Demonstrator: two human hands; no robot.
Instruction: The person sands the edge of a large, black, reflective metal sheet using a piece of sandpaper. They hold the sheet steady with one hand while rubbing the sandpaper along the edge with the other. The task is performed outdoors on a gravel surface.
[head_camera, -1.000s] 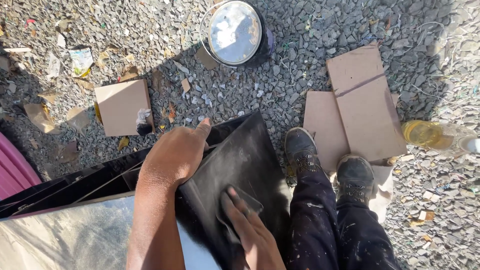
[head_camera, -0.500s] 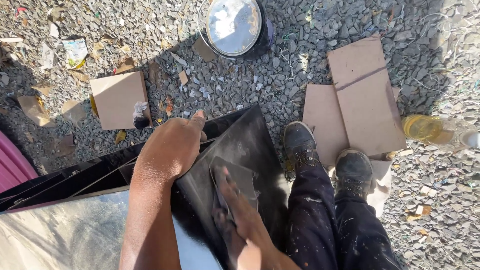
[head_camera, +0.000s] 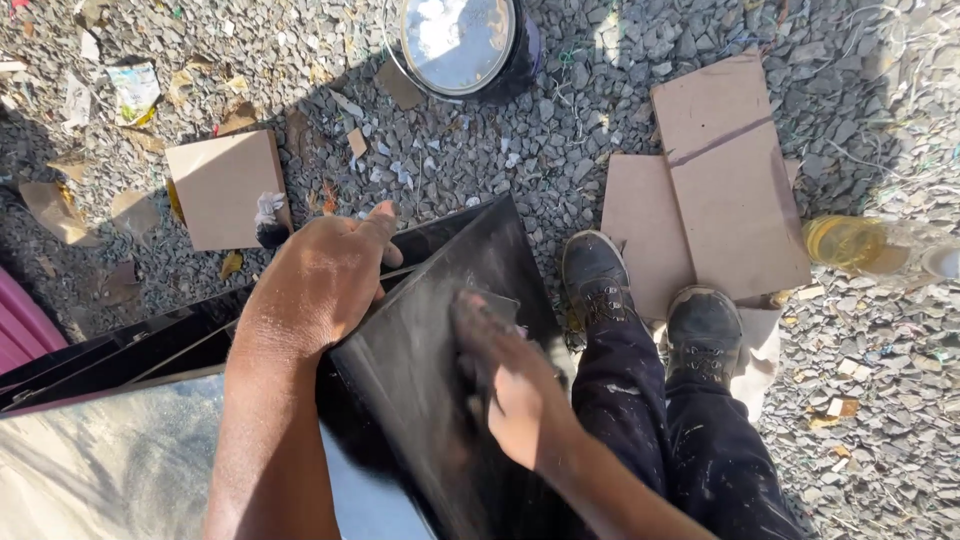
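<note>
The black panel (head_camera: 440, 370) sits tilted over the gravel (head_camera: 520, 160) by the boots (head_camera: 600, 280) — the left hand (head_camera: 320, 280) lies across its upper edge, fingers spread, likely to steady it. The right hand (head_camera: 510, 385) presses a dark sanding pad (head_camera: 490, 305) flat on its face, fingers curled over it — paint can (head_camera: 460, 40) and cardboard (head_camera: 730, 170) lie farther out.

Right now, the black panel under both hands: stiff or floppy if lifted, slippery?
Probably stiff: the black panel keeps straight edges and a flat face while the left hand braces its top edge and the right hand presses on it. Its dusty sheen suggests a smooth, somewhat slippery surface. Likely awkward to lift one-handed.
</note>
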